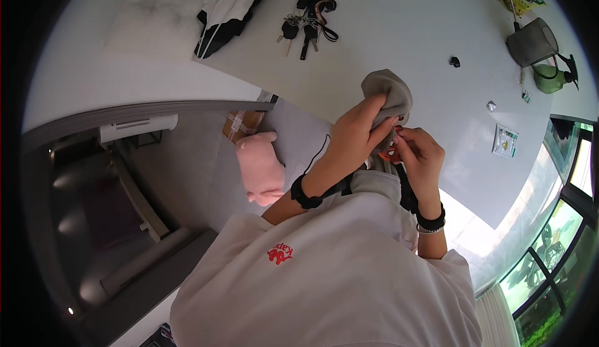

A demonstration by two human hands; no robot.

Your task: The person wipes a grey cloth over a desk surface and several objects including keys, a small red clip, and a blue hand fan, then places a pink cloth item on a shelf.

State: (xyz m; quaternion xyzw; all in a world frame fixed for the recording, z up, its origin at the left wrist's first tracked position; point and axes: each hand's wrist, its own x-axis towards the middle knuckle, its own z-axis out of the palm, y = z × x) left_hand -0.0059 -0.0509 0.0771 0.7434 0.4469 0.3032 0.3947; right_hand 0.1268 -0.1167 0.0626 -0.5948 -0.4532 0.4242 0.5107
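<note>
My left hand [362, 129] is closed round a grey-brown piece of ribbed cloth [388, 88], sock-like or cap-like, bunched up above the fingers. Close against it, my right hand [421, 150] has its thumb and fingertips pinched together at the cloth's lower edge. What those fingertips hold is too small and hidden to name. Just under them shows a small orange-red patch [391, 154] with dark and white marks. Both hands are in front of my chest, over the near edge of the white table [430, 104].
Keys with a beaded loop [309, 23] lie on the table's far side, left of them a white-and-black garment [231, 10]. To the right are a small black object [455, 62], a flat packet [505, 141], a grey container [532, 43] and a green spray bottle [549, 79]. A pink plush toy [259, 166] lies below left.
</note>
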